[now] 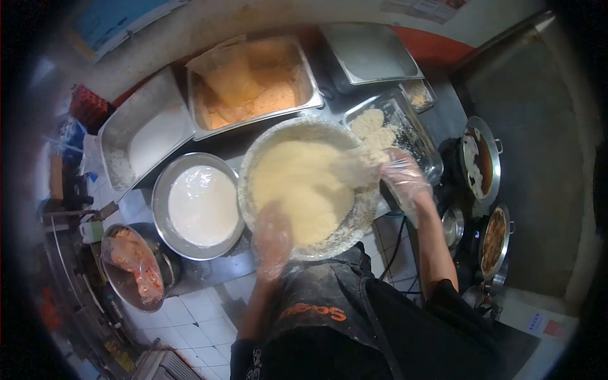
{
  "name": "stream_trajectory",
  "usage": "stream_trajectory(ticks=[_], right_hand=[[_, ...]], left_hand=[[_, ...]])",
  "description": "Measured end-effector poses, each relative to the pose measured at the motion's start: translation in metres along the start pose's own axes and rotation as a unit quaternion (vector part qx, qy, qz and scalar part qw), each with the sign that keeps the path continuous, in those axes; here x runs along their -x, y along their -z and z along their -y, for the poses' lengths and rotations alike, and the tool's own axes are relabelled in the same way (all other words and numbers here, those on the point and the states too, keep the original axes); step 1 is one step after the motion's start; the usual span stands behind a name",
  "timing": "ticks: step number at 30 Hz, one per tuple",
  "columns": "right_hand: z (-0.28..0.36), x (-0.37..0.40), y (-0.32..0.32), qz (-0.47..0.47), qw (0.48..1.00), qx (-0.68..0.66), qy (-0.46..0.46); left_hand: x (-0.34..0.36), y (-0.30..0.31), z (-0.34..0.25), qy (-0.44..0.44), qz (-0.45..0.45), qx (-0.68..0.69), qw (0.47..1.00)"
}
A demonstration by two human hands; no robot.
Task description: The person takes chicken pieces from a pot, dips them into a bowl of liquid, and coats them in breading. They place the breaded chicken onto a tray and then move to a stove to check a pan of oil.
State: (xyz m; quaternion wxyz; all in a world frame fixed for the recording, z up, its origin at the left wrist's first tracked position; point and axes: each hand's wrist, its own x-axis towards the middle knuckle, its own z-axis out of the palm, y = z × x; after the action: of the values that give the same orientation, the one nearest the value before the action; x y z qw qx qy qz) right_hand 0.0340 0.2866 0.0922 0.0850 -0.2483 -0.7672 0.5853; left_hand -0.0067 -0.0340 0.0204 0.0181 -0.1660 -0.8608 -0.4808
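Observation:
A large round bowl (pixel 259 136) of pale yellow flour-like powder (pixel 297 183) stands in front of me, its rim dusted with the powder. My left hand (pixel 273 237), in a clear plastic glove, is at the bowl's near left rim; motion blurs its fingers. Over the right rim is my right hand (pixel 405 174), also gloved. Its fingers are closed round a greyish blurred thing that reaches over the powder, too smeared to name. Just beyond that hand, a clear rectangular tub (pixel 421 142) holds powder-coated pieces (pixel 373 126).
Left of the bowl stands a metal bowl of white liquid (pixel 201 206). Behind are metal pans, one with white powder (pixel 155 142), one with orange powder (pixel 272 98), one lidded (pixel 370 54). A pot (pixel 158 253) holds bagged food. Pans of dark liquid (pixel 484 164) and browned food (pixel 494 244) sit right.

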Motion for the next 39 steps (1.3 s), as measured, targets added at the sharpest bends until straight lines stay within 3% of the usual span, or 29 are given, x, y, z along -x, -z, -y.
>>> stream_trajectory(ticks=[1, 3, 6, 7, 10, 13, 15, 17, 19, 20, 22, 23, 25, 28, 31, 32, 33, 35, 37, 39], right_hand=[[-0.005, -0.006, 0.026, -0.002, 0.999, 0.028, 0.042], [0.017, -0.02, 0.069, 0.029, 0.996, 0.088, -0.006], [0.054, -0.011, 0.094, -0.078, 0.979, 0.175, -0.066], [0.051, -0.017, 0.109, -0.078, 0.962, 0.229, -0.129], [-0.016, -0.035, 0.161, -0.115, 0.942, 0.299, -0.1], [-0.053, -0.055, 0.195, -0.051, 0.94, 0.314, -0.123], [-0.097, -0.076, 0.233, 0.13, 0.947, 0.234, -0.177], [-0.131, -0.088, 0.249, 0.103, 0.936, 0.249, -0.224], [-0.169, -0.102, 0.272, 0.052, 0.904, 0.344, -0.248], [-0.16, -0.104, 0.267, 0.058, 0.905, 0.34, -0.248], [-0.142, -0.102, 0.264, 0.072, 0.828, 0.518, -0.2], [-0.151, -0.105, 0.27, 0.072, 0.83, 0.515, -0.202], [-0.176, -0.117, 0.29, 0.142, 0.787, 0.568, -0.195], [-0.243, -0.13, 0.328, 0.101, 0.811, 0.542, -0.197], [-0.179, -0.116, 0.307, 0.066, 0.837, 0.507, -0.193], [-0.187, -0.114, 0.315, 0.067, 0.837, 0.507, -0.194], [-0.196, -0.115, 0.323, 0.028, 0.912, 0.368, -0.178], [-0.189, -0.108, 0.318, -0.006, 0.963, 0.219, -0.158], [-0.117, -0.074, 0.27, -0.111, 0.914, 0.385, -0.065], [-0.053, -0.046, 0.208, -0.199, 0.937, 0.277, -0.071]], left_hand=[[0.0, 0.0, -0.001, -0.002, 0.007, 0.007, 1.0], [0.0, -0.001, -0.004, 0.009, 0.008, -0.001, 1.0], [-0.004, 0.0, -0.01, -0.004, 0.006, -0.02, 1.0], [-0.005, -0.001, -0.012, -0.011, -0.002, -0.041, 0.999], [-0.003, -0.002, -0.013, 0.049, 0.019, -0.021, 0.998], [-0.006, -0.001, -0.023, 0.059, 0.018, -0.006, 0.998], [-0.006, -0.004, -0.02, 0.036, 0.002, -0.034, 0.999], [-0.006, -0.009, -0.018, 0.014, -0.013, -0.061, 0.998], [-0.005, -0.014, -0.018, 0.065, -0.018, -0.043, 0.997], [-0.004, -0.016, -0.02, 0.067, -0.019, -0.049, 0.996], [-0.006, -0.019, -0.024, 0.113, -0.025, -0.052, 0.992], [-0.008, -0.022, -0.029, 0.11, -0.022, -0.054, 0.992], [-0.009, -0.03, -0.04, 0.191, -0.049, 0.023, 0.98], [-0.013, -0.036, -0.041, 0.185, -0.037, 0.008, 0.982], [-0.016, -0.041, -0.042, 0.162, -0.031, 0.002, 0.986], [-0.016, -0.043, -0.043, 0.162, -0.03, 0.002, 0.986], [-0.017, -0.045, -0.044, 0.152, -0.035, 0.008, 0.988], [-0.018, -0.046, -0.05, 0.145, -0.042, 0.011, 0.988], [-0.022, -0.041, -0.069, 0.175, -0.046, 0.008, 0.983], [-0.023, -0.038, -0.08, 0.19, -0.045, -0.004, 0.981]])
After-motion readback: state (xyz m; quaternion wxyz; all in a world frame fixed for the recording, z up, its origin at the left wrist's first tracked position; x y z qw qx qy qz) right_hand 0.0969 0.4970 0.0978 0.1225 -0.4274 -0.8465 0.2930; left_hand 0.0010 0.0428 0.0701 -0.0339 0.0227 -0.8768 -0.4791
